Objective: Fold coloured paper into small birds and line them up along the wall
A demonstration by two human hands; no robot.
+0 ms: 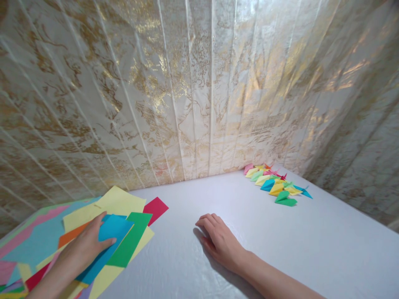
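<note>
My left hand lies on a blue sheet of paper at the lower left. Its thumb and fingers are spread apart on the sheet's surface; I cannot see a firm grip. Under and beside the blue sheet are a green sheet, pale yellow sheets and an orange sheet. A red sheet sticks out to the right of the pile. Near the middle of the white table, my right hand rests with loosely bent fingers and holds nothing visible.
Folded paper pieces in several colours stand in rows at the back right, with a green folded piece nearest and a blue one at the side. More coloured paper covers the far left. A gold-patterned curtain hangs behind the table.
</note>
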